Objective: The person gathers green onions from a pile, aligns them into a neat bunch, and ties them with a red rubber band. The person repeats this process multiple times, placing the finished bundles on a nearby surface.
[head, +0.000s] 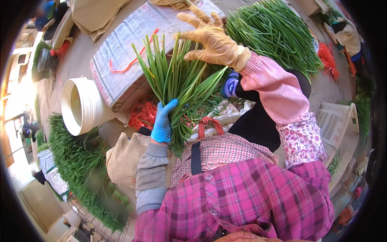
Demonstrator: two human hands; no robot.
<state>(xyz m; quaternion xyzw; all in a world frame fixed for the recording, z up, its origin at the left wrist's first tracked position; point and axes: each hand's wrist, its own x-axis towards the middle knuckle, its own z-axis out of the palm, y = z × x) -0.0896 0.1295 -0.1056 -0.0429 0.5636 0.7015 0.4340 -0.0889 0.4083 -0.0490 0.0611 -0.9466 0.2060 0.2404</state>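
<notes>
A loose bunch of long green leafy stalks, which look like garlic chives (173, 72), is gripped near its lower part by my left hand (164, 121) in a blue rubber glove. The stalks fan out upward, with their cut pale ends at the top. My right hand (211, 42), in a tan glove, is spread wide just above and right of those ends. Its thumb and forefinger pass close to the stalks; whether they touch is unclear. Behind the bunch is a block-like stand covered with a printed woven sack (127, 45), with a red plastic tie (133, 63) on it.
A large heap of green stalks (272, 36) lies at the upper right. Left of me are a white plastic bucket (93, 103) and a long row of greens (81, 175). Red plastic strips (145, 113) lie below the stand. A white crate (335, 121) stands right; other people (347, 37) sit farther off.
</notes>
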